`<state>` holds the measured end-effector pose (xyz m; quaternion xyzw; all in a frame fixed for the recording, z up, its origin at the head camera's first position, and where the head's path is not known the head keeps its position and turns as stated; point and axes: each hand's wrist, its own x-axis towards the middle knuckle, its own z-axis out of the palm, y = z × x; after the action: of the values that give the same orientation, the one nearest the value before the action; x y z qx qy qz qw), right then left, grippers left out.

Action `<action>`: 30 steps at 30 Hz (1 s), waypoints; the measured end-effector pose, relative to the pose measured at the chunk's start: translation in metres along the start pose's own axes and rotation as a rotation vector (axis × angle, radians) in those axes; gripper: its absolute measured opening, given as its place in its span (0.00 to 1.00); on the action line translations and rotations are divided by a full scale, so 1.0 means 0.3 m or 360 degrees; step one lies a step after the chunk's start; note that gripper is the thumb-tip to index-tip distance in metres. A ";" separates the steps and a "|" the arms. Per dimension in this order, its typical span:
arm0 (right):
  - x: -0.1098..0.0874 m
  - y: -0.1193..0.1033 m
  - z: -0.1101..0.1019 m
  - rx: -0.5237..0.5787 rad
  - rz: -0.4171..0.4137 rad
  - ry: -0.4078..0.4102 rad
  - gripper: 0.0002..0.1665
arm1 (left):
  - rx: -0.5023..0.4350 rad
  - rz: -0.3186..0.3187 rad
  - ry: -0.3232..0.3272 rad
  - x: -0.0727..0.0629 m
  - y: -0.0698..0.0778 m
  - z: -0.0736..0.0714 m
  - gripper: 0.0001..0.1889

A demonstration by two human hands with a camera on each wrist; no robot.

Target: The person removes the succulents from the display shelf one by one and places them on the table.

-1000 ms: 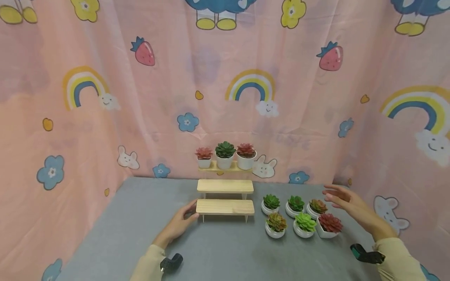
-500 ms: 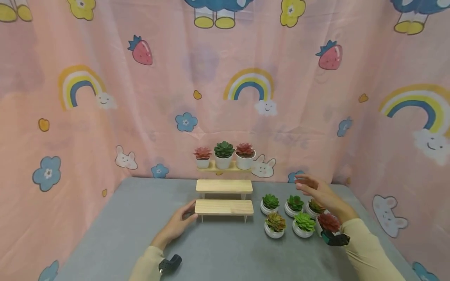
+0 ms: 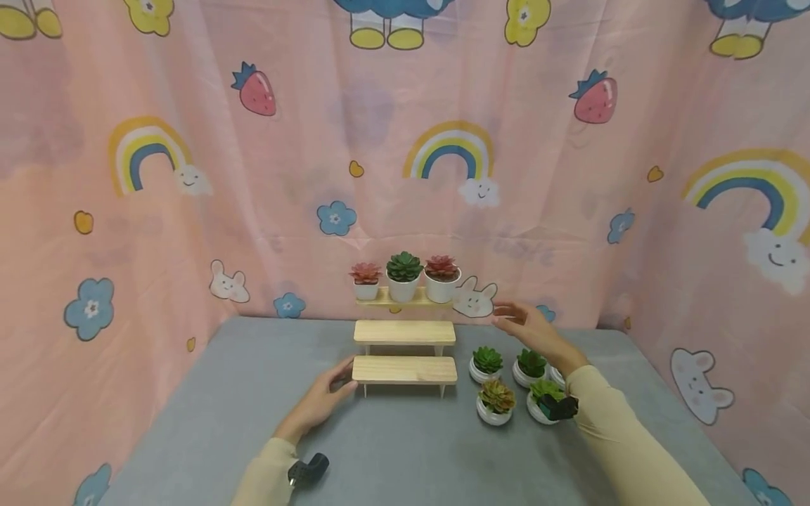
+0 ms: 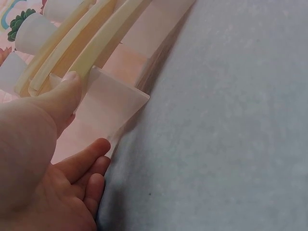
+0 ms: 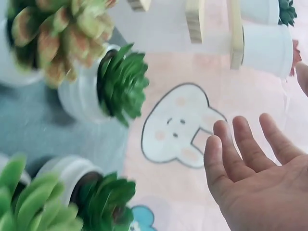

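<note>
Pink printed cloth point(image 3: 380, 91) is hung behind a grey table point(image 3: 405, 457). Near the table's rear edge, a wooden stand point(image 3: 405, 332) is gripped at its lowest tier's left end by the left hand point(image 3: 324, 396). The right hand point(image 3: 528, 329) is suspended near that edge, fingers extended. Three succulents point(image 3: 403, 278) are carried on the top tier; more pots point(image 3: 496, 399) are grouped rightward.

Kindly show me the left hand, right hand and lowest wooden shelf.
Left hand point(image 3: 321, 398): head view, its middle.
Right hand point(image 5: 267, 185): right wrist view, palm.
Lowest wooden shelf point(image 3: 405, 369): head view, top surface.
</note>
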<state>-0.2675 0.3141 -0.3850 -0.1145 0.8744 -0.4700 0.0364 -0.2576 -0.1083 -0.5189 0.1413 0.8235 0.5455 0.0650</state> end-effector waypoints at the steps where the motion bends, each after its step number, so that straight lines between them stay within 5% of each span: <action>1: 0.011 -0.005 0.007 0.0009 -0.0004 0.0005 0.37 | 0.0003 -0.0002 -0.0001 0.001 -0.001 0.000 0.32; 14: 0.161 -0.111 0.086 0.0087 0.0010 0.0051 0.44 | 0.0035 0.0004 -0.0011 0.010 0.013 -0.005 0.32; 30: 0.262 -0.199 0.142 0.0302 0.0058 0.0111 0.50 | 0.0058 0.0012 -0.0018 0.006 -0.004 -0.002 0.32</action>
<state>-0.3268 0.2293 -0.3558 -0.0782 0.8286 -0.5538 0.0251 -0.2597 -0.1088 -0.5195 0.1487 0.8324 0.5298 0.0652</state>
